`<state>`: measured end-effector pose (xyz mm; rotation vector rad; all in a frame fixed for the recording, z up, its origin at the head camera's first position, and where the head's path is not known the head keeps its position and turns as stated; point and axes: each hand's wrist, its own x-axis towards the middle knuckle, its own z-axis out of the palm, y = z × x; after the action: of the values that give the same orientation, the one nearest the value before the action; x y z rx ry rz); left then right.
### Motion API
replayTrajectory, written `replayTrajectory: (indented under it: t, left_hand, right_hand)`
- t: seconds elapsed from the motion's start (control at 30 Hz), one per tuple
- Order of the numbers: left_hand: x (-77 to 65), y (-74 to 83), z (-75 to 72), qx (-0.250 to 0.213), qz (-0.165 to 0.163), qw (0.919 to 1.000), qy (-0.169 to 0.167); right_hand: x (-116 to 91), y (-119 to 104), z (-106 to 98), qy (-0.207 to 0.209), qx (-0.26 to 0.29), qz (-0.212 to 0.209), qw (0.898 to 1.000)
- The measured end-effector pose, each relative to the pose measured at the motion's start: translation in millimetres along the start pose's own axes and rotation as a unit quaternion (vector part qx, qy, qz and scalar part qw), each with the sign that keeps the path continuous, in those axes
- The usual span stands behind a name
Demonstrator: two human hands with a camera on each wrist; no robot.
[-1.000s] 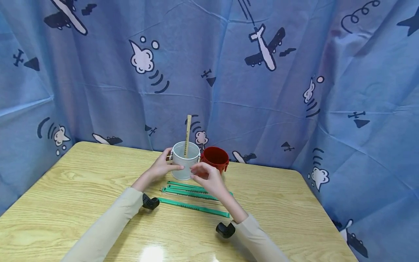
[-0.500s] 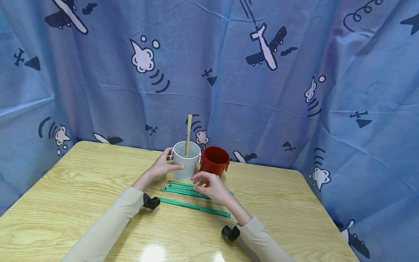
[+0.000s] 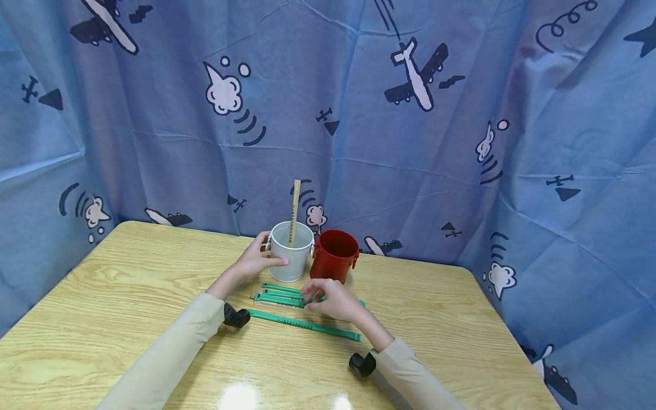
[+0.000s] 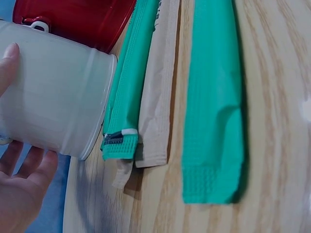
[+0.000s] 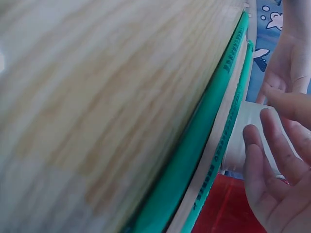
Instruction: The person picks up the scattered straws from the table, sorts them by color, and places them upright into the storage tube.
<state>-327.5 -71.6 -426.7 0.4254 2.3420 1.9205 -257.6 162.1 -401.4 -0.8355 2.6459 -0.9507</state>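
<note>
My left hand (image 3: 252, 261) grips the side of a small white bucket (image 3: 293, 266), thumb across its front and fingers at its far side. A long slim tan paper packet (image 3: 294, 208) stands in that bucket, leaning slightly right. My right hand (image 3: 335, 299) hovers with loosely bent fingers over a group of long green paper packets (image 3: 277, 298), covering part of them. In the right wrist view its fingers (image 5: 277, 165) are spread apart with nothing between them. Among the green ones lies a tan packet (image 4: 158, 97), seen in the left wrist view.
A red bucket (image 3: 328, 266) stands close to the right of the white one, behind my right hand. Nearer to me a single green packet (image 3: 302, 324) lies across the wooden table (image 3: 435, 319). A blue curtain (image 3: 307, 102) hangs behind the table.
My right hand has come away from the white bucket's front and dropped down toward the green packets. The left hand keeps its grip on the bucket.
</note>
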Motion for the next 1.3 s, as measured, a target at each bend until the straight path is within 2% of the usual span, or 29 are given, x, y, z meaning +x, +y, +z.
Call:
replayTrajectory:
  t: [0.33,1.03,1.3]
  left_hand:
    - [1.3,-2.0,0.2,-0.011,0.005,0.9999,0.002]
    - [-1.6,0.4,0.9,-0.013,0.003,0.9999,0.001]
    - [-0.4,-0.6,0.5,-0.008,0.005,1.0000,0.001]
  right_hand:
    - [-0.4,2.4,1.4,-0.047,-0.039,0.012,0.998]
    - [4.8,2.5,7.6,-0.046,-0.120,0.019,0.992]
    - [6.3,2.4,9.1,-0.045,-0.110,0.030,0.992]
